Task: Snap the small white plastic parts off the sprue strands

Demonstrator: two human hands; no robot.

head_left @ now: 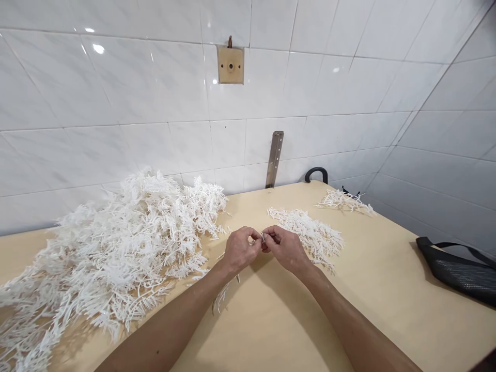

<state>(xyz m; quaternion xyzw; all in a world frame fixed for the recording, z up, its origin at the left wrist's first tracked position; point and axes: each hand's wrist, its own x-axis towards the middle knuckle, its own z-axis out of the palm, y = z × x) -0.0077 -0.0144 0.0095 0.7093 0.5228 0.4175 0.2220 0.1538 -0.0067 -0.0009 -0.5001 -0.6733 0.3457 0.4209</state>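
Note:
My left hand (242, 249) and my right hand (284, 247) meet above the middle of the table, fingertips nearly touching. Both are closed in a pinch. A tiny white tip of a sprig (262, 238) shows between them, mostly covered by the fingers. Below my left wrist hang thin white strands (220, 298), apparently of the piece in that hand. Left of my hands rises a large heap of white, branching artificial sprigs (127, 248). A smaller, flatter pile of short white sprigs (310, 232) lies just beyond my right hand.
The pale wooden table (387, 289) stands against a white tiled wall. Bare-looking white stems (344, 200) lie at its far right corner, near a black curved handle (316, 173). At the right edge sits a black bag (457, 271) with a strap. A metal bracket (275, 159) rises behind.

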